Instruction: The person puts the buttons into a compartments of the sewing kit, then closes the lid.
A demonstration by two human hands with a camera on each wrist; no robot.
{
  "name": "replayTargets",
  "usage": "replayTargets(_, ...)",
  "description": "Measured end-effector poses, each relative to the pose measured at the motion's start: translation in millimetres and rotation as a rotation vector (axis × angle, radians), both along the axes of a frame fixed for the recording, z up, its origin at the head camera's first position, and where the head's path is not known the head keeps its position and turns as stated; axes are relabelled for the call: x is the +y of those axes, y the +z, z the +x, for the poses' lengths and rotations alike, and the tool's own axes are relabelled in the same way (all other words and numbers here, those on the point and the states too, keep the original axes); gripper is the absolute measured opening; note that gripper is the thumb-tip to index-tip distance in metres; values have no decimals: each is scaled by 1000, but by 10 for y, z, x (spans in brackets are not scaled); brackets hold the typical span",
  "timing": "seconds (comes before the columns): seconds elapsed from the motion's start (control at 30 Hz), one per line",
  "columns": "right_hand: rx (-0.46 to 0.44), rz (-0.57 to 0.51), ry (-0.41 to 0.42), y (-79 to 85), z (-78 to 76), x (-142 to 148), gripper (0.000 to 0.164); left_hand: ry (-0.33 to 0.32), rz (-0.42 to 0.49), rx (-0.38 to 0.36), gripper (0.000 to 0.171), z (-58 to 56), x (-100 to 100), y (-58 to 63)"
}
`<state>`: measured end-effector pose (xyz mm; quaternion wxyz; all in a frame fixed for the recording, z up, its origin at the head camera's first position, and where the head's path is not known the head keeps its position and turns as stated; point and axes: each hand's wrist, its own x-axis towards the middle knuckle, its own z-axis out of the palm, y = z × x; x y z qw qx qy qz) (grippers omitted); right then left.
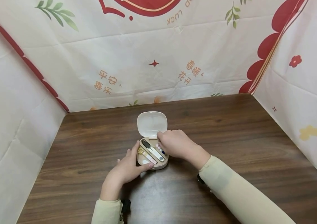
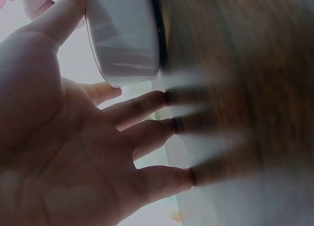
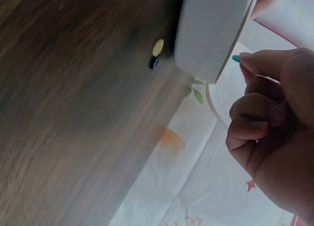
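1. At the far left, a white cloth wall (image 1: 10,93) with a red scalloped edge borders the dark wood-grain table (image 1: 91,130).
2. My left hand (image 1: 125,168), below a cream sleeve (image 1: 107,211), is spread wide. The thumb lies on the near rim of the beige sewing-kit case (image 1: 161,166) and the index finger touches its left side; my other three fingertips rest on the table.
3. The case stands flat near the middle of the table, its white lid (image 1: 152,123) tipped back on the far side.
4. Inside, from the left: a gold-coloured ring (image 1: 140,151) and a pale strip (image 1: 149,158) with pink marks, a small white piece (image 1: 145,161) just beside them, then a slim white tool (image 1: 156,154) with a dark end, lying diagonally. In the right section is a short row of small buttons (image 1: 159,148), pink, white and blue.
5. My right hand (image 1: 177,143) is at the case's right side. Thumb and index finger make a narrow pinch on a teal button (image 3: 236,58), just beside the rim; the other fingers are curled in.
6. On the table beside the case, a yellow button (image 3: 158,47) and a dark button (image 3: 155,63) lie together.
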<state>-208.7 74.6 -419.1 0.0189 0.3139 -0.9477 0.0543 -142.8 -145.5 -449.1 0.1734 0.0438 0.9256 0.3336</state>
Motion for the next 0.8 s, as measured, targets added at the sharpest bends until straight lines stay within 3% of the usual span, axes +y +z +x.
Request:
replayTargets(0.47,124,-4,71,-81,-49,-147,20,-2,1,10,109,10,-8,28)
replayTargets(0.8,113,6,75,-30,-34,-123,18,-6,4,6,109,10,5,32)
